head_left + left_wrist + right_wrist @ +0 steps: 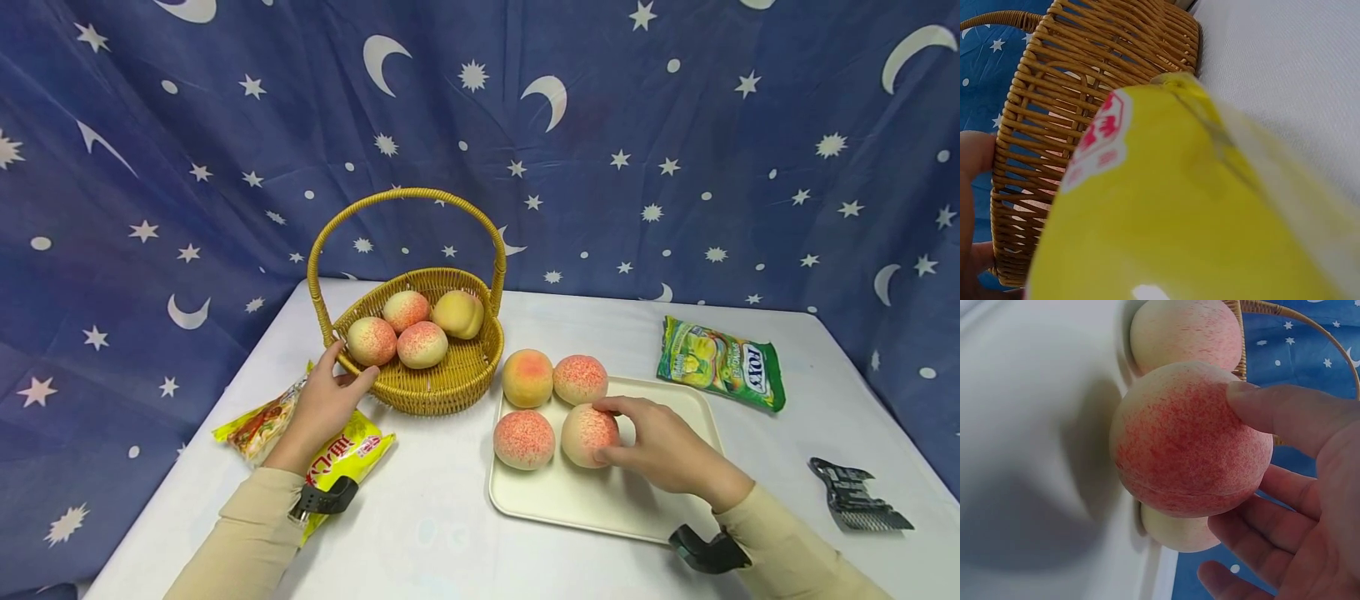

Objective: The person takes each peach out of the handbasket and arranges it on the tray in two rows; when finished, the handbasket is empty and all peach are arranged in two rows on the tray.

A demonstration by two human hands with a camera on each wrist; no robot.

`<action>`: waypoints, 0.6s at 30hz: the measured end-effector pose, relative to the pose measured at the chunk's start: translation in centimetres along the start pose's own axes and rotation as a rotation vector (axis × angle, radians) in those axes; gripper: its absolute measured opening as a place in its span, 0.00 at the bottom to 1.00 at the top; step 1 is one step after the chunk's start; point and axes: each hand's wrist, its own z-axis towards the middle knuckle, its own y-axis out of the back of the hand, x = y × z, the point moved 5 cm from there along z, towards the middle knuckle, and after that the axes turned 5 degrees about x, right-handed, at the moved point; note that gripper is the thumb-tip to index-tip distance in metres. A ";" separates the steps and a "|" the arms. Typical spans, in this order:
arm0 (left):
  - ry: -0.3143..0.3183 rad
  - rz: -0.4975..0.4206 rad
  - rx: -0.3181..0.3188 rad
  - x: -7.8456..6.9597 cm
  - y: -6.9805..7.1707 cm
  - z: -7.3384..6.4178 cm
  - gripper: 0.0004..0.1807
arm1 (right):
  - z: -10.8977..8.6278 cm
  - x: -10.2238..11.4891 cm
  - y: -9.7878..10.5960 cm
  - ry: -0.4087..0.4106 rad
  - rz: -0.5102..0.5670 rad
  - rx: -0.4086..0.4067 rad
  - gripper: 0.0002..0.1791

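My right hand (663, 442) pinches a cream-and-red speckled peach (590, 436) over a cream tray (577, 504), thumb and fingertips on its side. In the right wrist view the peach (1191, 440) is in front of two others. Beside it on the tray are two red-speckled peaches (524, 439) and a yellow-orange peach (527, 378). My left hand (324, 407) holds the near-left rim of a wicker basket (435, 402) with a tall handle. Inside the basket lie three speckled peaches (422, 345) and a yellow one (458, 314). The left wrist view shows the thumb (974, 153) at the rim.
Under my left forearm lies a yellow snack packet (345, 450), large in the left wrist view. A green candy bag (720, 364) is behind the tray at right. A black crinkled object (858, 496) lies near the right table edge. A blue starry cloth (600, 233) hangs behind.
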 end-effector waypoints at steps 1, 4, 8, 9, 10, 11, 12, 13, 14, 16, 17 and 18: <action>-0.002 -0.002 0.001 0.0 0.0 0.0 0.53 | 0.1 0.0 -0.1 -0.004 0.003 0.004 0.32; -0.005 0.000 -0.002 0.0 0.0 0.0 0.54 | 0.2 -0.2 -0.3 -0.014 0.012 0.009 0.33; -0.005 0.009 -0.007 0.0 0.0 0.0 0.54 | 0.4 -0.3 -0.5 -0.016 0.024 0.016 0.33; -0.005 0.010 -0.007 0.0 0.0 0.0 0.54 | 0.5 -0.3 -0.6 -0.014 0.027 0.018 0.33; -0.005 0.008 -0.006 -0.1 0.0 0.0 0.54 | 0.5 -0.3 -0.6 -0.014 0.031 0.020 0.33; -0.005 0.007 -0.006 -0.1 0.0 0.0 0.54 | 0.6 -0.3 -0.6 -0.012 0.035 0.022 0.33; -0.004 0.004 -0.005 -0.1 0.0 0.0 0.55 | 0.6 -0.4 -0.7 -0.012 0.041 0.024 0.33; -0.003 0.000 -0.004 -0.1 0.0 0.0 0.56 | 0.6 -0.4 -0.7 -0.011 0.052 0.027 0.33; -0.002 -0.004 -0.003 -0.1 -0.1 0.0 0.56 | 0.6 -0.4 -0.8 -0.012 0.061 0.028 0.32; -0.002 -0.011 -0.003 0.0 -0.1 0.0 0.57 | 0.7 -0.5 -0.9 -0.011 0.086 0.028 0.32; -0.002 -0.013 -0.003 0.0 -0.1 0.0 0.58 | 0.7 -0.5 -1.0 -0.008 0.099 0.029 0.33; -0.003 -0.016 -0.003 0.0 -0.1 0.1 0.58 | 0.7 -0.5 -1.0 -0.003 0.113 0.029 0.33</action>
